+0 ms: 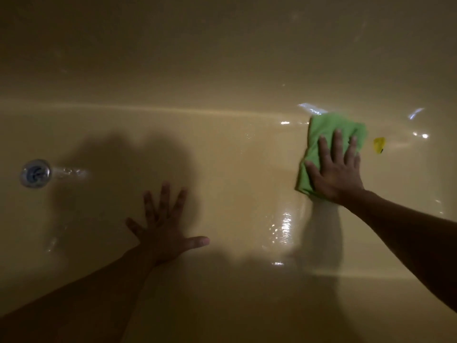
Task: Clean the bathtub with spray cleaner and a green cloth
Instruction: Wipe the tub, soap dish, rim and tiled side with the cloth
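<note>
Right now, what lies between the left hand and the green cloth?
In the head view, only bare, wet-looking bathtub floor lies between the left hand, pressed flat, and the green cloth under the right hand.

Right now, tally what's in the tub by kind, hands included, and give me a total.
Hands: 2 (left hand with fingers spread, right hand flat on the cloth)
Green cloth: 1
Metal drain: 1
Small yellow object, too small to identify: 1
Total: 5
</note>
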`<action>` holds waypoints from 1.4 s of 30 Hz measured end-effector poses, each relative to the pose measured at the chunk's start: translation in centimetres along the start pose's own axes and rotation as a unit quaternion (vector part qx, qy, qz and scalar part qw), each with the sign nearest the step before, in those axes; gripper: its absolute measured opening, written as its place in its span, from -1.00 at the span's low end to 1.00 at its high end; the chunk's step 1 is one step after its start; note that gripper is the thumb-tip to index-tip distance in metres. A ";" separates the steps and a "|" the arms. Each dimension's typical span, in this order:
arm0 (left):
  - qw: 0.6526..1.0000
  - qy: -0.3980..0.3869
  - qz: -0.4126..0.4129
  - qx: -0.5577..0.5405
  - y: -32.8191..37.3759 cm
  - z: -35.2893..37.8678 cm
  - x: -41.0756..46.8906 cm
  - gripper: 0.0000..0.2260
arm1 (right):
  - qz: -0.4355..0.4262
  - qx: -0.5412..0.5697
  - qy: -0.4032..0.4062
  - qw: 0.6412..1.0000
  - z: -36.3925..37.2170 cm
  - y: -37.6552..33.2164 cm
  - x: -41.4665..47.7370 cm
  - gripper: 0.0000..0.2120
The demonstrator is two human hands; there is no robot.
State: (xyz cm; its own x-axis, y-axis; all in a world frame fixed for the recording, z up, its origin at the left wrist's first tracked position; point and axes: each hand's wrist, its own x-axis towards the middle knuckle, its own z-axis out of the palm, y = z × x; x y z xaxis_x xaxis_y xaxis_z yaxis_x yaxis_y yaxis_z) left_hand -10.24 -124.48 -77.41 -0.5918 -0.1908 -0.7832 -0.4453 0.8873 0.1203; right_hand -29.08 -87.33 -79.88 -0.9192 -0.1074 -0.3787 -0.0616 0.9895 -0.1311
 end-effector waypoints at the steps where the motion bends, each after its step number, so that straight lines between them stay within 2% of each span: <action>1: 1.000 0.000 0.001 -0.001 0.0 0.0 0.1 0.21 | -0.006 -0.004 0.006 1.000 0.0 -2.0 1.3 -0.19; 5: 1.000 0.005 0.009 -0.002 -0.4 0.0 1.0 0.17 | -0.067 -0.027 0.027 0.997 1.3 -10.6 3.4 -0.23; 9: 1.000 0.018 0.018 -0.012 -0.9 -0.6 1.7 0.08 | -0.226 -0.072 -0.005 0.972 3.9 -16.0 -1.3 -0.28; 13: 0.999 0.015 0.032 -0.033 -1.6 -1.3 1.8 0.06 | -0.379 -0.096 -0.080 0.917 5.7 -13.6 -9.3 -0.32; 16: 0.999 0.008 0.007 -0.041 -1.9 -1.3 1.8 0.11 | -0.419 -0.106 -0.127 0.893 5.4 -8.1 -13.7 -0.36; 20: 0.998 -0.004 -0.026 -0.060 -3.4 -1.0 0.7 0.16 | -0.374 -0.136 -0.146 0.906 3.4 -1.2 -15.5 -0.36; 24: 0.997 -0.022 -0.041 -0.060 -6.2 -0.7 -0.7 0.20 | -0.250 -0.155 -0.149 0.944 2.1 2.6 -14.6 -0.31; 28: 0.997 -0.036 -0.042 -0.050 -8.1 -1.0 -1.3 0.21 | -0.101 -0.090 -0.127 0.983 1.8 2.0 -11.6 -0.25; 33: 0.997 -0.046 -0.039 -0.041 -9.4 -1.9 -0.9 0.23 | -0.014 -0.033 -0.070 0.997 1.5 -3.1 -4.7 -0.19; 37: 0.998 -0.053 -0.030 -0.032 -10.6 -2.8 0.0 0.21 | -0.004 -0.033 -0.040 0.999 1.3 -10.5 0.6 -0.20; 42: 0.998 -0.046 -0.018 -0.038 -11.9 -3.9 1.2 0.21 | -0.096 -0.067 -0.021 0.993 2.5 -20.1 2.5 -0.25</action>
State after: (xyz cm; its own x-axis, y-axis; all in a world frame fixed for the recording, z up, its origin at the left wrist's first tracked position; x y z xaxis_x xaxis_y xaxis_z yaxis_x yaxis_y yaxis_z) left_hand -8.22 -136.86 -77.39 -0.5119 -0.1807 -0.8398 -0.5175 0.8452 0.1336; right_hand -29.20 -107.76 -80.47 -0.8687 -0.2959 -0.3972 -0.2874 0.9543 -0.0824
